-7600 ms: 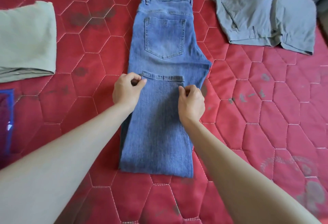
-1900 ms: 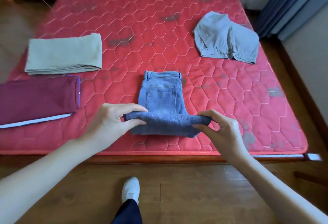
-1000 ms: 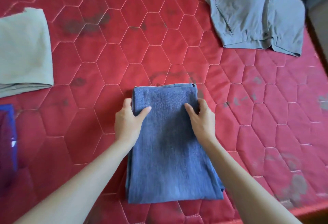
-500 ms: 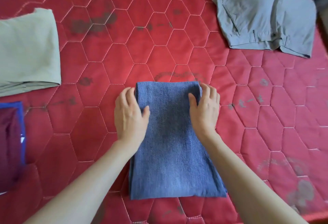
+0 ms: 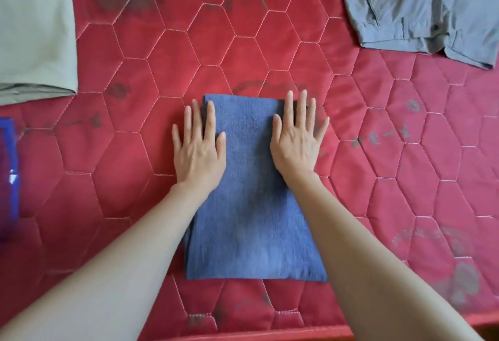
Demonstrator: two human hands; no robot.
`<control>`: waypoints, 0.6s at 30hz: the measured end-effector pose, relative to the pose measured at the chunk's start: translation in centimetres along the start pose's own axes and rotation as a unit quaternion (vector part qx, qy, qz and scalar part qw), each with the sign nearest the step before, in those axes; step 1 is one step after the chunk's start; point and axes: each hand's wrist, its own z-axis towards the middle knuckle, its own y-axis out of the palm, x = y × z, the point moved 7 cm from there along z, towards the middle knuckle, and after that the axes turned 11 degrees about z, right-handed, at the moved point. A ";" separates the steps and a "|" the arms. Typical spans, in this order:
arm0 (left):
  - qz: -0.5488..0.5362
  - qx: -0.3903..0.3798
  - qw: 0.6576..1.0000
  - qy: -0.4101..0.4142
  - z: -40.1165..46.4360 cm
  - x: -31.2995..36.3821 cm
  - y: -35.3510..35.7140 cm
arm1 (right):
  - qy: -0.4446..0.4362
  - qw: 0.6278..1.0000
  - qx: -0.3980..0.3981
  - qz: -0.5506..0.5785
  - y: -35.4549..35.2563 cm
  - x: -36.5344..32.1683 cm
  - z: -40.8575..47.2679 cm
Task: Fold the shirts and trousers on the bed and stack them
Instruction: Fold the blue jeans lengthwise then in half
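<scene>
Jeans (image 5: 253, 205): folded, frame centre, on red mattress (image 5: 135, 151).
Left hand (image 5: 199, 151): flat, fingers extended, on left edge.
Right hand (image 5: 297, 143): flat on right edge.
Cut off: green garment (image 5: 35, 29) upper left; grey garment (image 5: 424, 8) upper right; blue-edged item (image 5: 8, 165) left, unclear.

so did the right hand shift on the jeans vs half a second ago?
Yes. The right hand went from gripping the edge of the folded jeans to lying flat, fingers spread; its place on the jeans is about unchanged.

The olive garment (image 5: 35, 29), grey shorts (image 5: 421, 8) and a maroon garment (image 5: 6, 178) run off the edges; forearms cover the jeans' (image 5: 251, 192) sides.
</scene>
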 end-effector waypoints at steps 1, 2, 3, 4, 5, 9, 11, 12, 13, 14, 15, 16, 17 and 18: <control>0.017 0.000 1.000 -0.005 -0.7 -0.5 -0.5 | 0.038 0.999 0.003 0.014 -0.7 0.9 -0.6; 0.032 0.011 0.999 -0.002 -1.5 -0.6 -1.3 | 0.056 0.998 0.016 0.020 -1.5 1.4 -1.5; 0.041 0.035 0.998 0.012 -2.5 -0.1 -2.2 | 0.052 0.998 0.035 0.015 -2.3 1.4 -2.7; 0.044 0.066 0.996 0.037 -3.7 0.9 -3.1 | 0.030 0.998 0.054 0.013 -2.7 0.7 -4.2; 0.045 0.093 0.992 0.070 -5.1 2.4 -3.6 | 0.003 0.998 0.062 0.021 -2.9 -0.4 -5.9; 0.071 0.037 0.987 0.140 -10.3 5.5 -0.9 | -0.049 0.998 -0.039 0.018 0.2 -1.6 -11.7; 0.074 -0.009 0.989 0.128 -12.3 3.6 1.3 | -0.064 0.996 -0.067 -0.016 1.2 0.6 -13.6; 0.073 -0.013 0.990 0.120 -13.0 2.3 1.8 | -0.049 0.997 -0.060 -0.024 1.0 2.2 -14.2; 0.070 -0.016 0.991 0.110 -13.8 0.9 2.1 | -0.021 0.998 -0.053 -0.025 0.6 4.0 -14.7; 0.069 -0.026 0.992 0.101 -14.7 -0.5 2.3 | 0.012 0.998 -0.056 -0.023 0.3 5.8 -15.4; 0.062 -0.041 0.993 0.089 -15.7 -1.8 2.5 | 0.043 0.997 -0.065 -0.020 -0.1 7.4 -16.4; 0.053 -0.054 0.994 0.075 -16.7 -3.0 2.4 | 0.065 0.995 -0.070 -0.019 -0.5 8.8 -17.4; 0.049 -0.056 0.995 0.065 -17.6 -4.0 2.1 | 0.073 0.995 -0.068 -0.018 -1.0 9.7 -18.3; 0.050 -0.046 0.996 0.063 -18.4 -4.5 1.7 | 0.070 0.996 -0.060 -0.013 -1.7 10.2 -19.1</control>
